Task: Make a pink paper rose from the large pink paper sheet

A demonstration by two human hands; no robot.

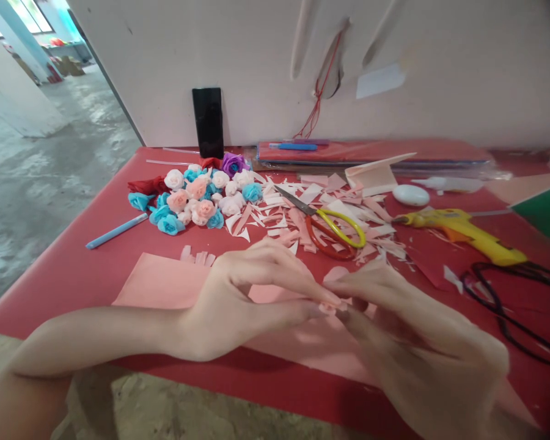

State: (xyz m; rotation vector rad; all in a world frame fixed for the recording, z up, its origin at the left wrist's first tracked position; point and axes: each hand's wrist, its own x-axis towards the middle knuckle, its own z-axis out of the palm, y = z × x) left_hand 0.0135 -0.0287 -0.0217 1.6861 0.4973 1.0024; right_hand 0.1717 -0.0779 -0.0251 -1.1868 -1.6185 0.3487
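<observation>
Pink paper piece [328, 308] — between fingertips [333, 298] of left hand [231, 296] and right hand [417, 342]

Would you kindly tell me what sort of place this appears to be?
Probably a craft workspace: artificial flowers, scissors and a yellow glue gun lie on a red table.

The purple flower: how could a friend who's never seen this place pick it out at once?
On the red table, find the black phone standing upright by the white wall. Near its foot lies a heap of flowers; look along the far edge, just right of the phone. The purple flower there is the only purple bloom among white, pink, blue and red ones.
</observation>
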